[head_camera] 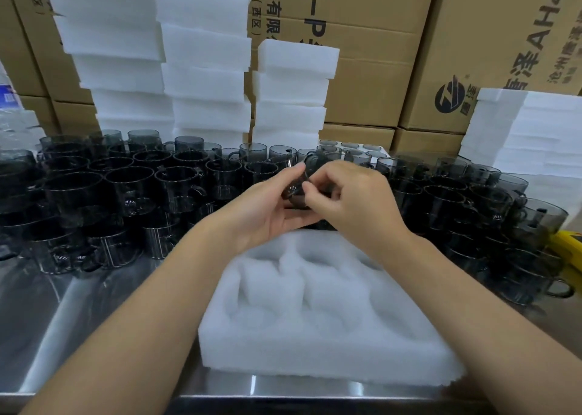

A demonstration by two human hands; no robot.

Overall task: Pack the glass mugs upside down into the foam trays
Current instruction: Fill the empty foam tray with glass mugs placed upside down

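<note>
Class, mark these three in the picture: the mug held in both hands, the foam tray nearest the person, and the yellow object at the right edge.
held mug (295, 194), head view, dark side wall.
foam tray (315, 356), head view, front wall.
yellow object (570, 248), head view, top face.

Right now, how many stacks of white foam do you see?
4: the tall left stack, the tall middle stack, the shorter stack right of it, and the far-right stack. The mugs may hide others.
</note>
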